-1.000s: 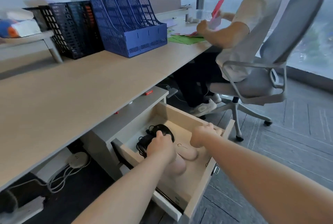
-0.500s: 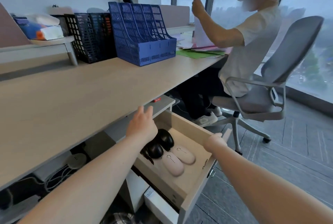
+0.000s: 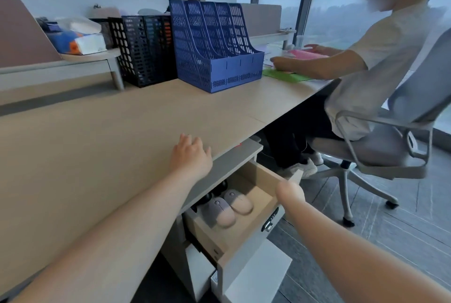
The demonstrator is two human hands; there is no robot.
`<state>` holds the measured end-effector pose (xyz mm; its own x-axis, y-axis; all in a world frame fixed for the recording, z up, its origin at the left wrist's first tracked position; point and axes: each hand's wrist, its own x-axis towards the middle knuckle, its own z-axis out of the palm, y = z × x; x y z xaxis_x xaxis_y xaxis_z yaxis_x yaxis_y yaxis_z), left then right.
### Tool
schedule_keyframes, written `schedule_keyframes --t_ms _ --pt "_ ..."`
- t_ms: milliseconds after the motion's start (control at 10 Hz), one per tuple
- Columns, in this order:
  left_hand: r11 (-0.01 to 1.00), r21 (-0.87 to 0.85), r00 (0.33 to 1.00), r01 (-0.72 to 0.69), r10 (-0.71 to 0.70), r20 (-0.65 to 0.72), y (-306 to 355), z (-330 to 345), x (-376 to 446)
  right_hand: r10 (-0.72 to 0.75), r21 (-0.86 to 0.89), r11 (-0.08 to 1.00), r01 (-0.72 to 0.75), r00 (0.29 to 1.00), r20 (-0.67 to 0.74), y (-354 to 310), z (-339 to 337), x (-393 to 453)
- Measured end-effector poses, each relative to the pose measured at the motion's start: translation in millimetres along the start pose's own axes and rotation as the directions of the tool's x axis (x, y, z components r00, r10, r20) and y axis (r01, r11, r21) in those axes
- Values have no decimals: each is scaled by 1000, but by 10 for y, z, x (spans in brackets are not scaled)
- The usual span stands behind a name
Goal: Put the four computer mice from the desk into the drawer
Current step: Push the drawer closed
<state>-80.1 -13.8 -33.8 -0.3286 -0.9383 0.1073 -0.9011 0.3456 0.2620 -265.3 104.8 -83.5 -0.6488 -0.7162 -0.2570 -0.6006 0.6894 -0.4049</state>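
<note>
The wooden drawer (image 3: pixel 246 237) under the desk stands pulled out. Inside it lie two pale pink mice, one (image 3: pixel 220 211) nearer me and one (image 3: pixel 240 202) beside it to the right. Two black mice (image 3: pixel 223 185) sit further back, mostly hidden under the cabinet top. My left hand (image 3: pixel 190 156) hovers over the desk's front edge, fingers apart, holding nothing. My right hand (image 3: pixel 290 193) is at the drawer's front corner; its fingers are hidden, so I cannot tell if it grips the drawer front.
On the light wooden desk (image 3: pixel 97 137) stand a blue file rack (image 3: pixel 214 46) and a black file rack (image 3: pixel 144 49). A tissue box (image 3: pixel 78 39) sits on a riser at left. A person in a white shirt (image 3: pixel 366 66) sits on a grey office chair (image 3: pixel 395 137) at right.
My left hand has left the mice in the drawer and risen above the desk edge. My right hand has stayed at the drawer front. The view has tilted upward.
</note>
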Motion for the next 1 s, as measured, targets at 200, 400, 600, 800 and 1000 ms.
schedule_keyframes --t_ms 200,400,600,800,1000 --pt "998 -2 996 66 -66 57 -229 104 282 59 79 994 -75 981 182 -259 178 151" --pt "998 24 993 60 -62 99 -297 87 433 -97 -123 986 115 985 144 -489 436 398" --pt "997 61 994 41 -47 96 -323 89 551 -25 -102 994 44 983 182 -727 542 500" --pt "995 100 992 18 -30 119 -315 101 597 35 511 849 -132 980 196 -811 713 602" --pt "992 126 992 -10 -6 129 -302 113 643 34 583 806 -97 992 118 -846 820 662"
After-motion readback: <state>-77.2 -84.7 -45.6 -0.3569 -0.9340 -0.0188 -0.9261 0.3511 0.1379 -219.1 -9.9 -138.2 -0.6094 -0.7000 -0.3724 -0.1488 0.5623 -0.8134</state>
